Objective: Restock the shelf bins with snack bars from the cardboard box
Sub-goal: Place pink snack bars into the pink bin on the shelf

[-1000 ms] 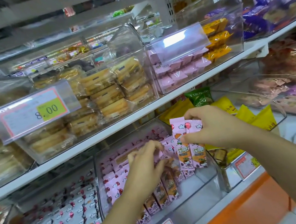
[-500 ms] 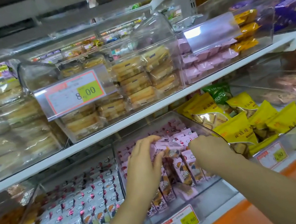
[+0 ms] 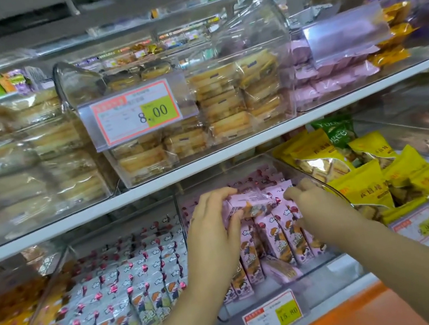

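Left hand grips the left end of a pink snack bar, fingers curled over the top, thumb below. The bar lies crosswise, roughly level, on top of the upright pink bars in the middle clear bin on the lower shelf. Wrapper: pink foil, crimped ends, white cloud marks, a cartoon figure in orange-brown and dark print; text too blurred to read. Right hand sits at the bar's right end, fingers curled down, knuckles up. Its fingertips are hidden behind the hand, so can't tell whether it pinches the bar, the packs below, or nothing. Upright bars stand in rows leaning back, filling the rear of the bin. One more pink bar, the flat bar, lies on the bin floor in front of them. Left forearm covers the bin's front-left corner and some packs there. Price tag on the bin front reads 15.80, small print illegible. The bin to the left holds grey-white bars with similar print; glare smears its left part. Yellow bags fill the bin to the right, just beside the right hand. Frame edges are blurred; contents of the far-right bins can't be made out.
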### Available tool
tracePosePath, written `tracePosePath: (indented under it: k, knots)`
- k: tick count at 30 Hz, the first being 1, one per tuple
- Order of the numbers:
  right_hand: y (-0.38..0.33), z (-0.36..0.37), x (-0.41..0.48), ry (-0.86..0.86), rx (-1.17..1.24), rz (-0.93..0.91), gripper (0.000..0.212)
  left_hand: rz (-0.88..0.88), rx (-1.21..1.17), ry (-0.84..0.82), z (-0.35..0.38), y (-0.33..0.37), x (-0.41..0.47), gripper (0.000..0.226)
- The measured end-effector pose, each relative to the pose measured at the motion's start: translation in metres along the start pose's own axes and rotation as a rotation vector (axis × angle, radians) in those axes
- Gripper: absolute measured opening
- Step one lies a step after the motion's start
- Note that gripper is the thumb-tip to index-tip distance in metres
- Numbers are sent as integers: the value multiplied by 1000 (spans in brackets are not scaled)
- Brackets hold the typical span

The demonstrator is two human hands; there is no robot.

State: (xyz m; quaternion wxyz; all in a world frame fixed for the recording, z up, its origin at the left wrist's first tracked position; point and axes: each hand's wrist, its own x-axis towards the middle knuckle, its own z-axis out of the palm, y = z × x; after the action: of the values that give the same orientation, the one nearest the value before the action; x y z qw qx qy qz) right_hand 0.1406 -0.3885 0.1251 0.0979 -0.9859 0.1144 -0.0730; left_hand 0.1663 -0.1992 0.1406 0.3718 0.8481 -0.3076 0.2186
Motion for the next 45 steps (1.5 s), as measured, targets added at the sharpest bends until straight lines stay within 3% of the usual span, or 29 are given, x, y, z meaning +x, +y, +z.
tracePosePath:
  k: [3,5,9,12,14,17,23,26,33,36,41,43,45]
  knots:
    - [-5,-20,-8,100,-27,-63,27,9,3,52,-4,-2,-4,28]
    - [-11,-29,-14,-19,77,-130,10,15,-13,99,-9,-5,-7,31]
    - [-28,-13,-19,-593,233,-270,38,47,-8,143,-15,-8,-13,35]
    - [-34,-1,-18,-722,225,-186,58,61,5,128,-19,-8,-17,34]
    - [-34,-2,-15,-656,237,-183,54,65,7,127,-21,-8,-18,33]
    - [-30,-8,-9,-407,280,-224,19,56,6,136,-23,-12,-17,34]
    - [-31,12,-5,-159,220,-247,40,23,-3,145,-23,-13,-17,33]
    - [-33,19,-3,-52,224,-264,35,18,9,155,-25,-15,-19,35]
    - [-34,20,-6,-1,224,-282,39,-121,-104,187,-31,-10,-19,38]
    - [-32,10,-6,28,412,-255,45,-228,-233,176,-31,-7,-17,29]
    - [-22,-31,-12,-40,1148,-143,56,-330,-476,179,-26,0,-13,19]
    - [-19,-43,-15,-83,1342,-171,47,-337,-537,139,-22,6,-10,16]
    - [-10,-53,-15,-28,1347,-181,37,-311,-518,40,-15,12,-8,18]
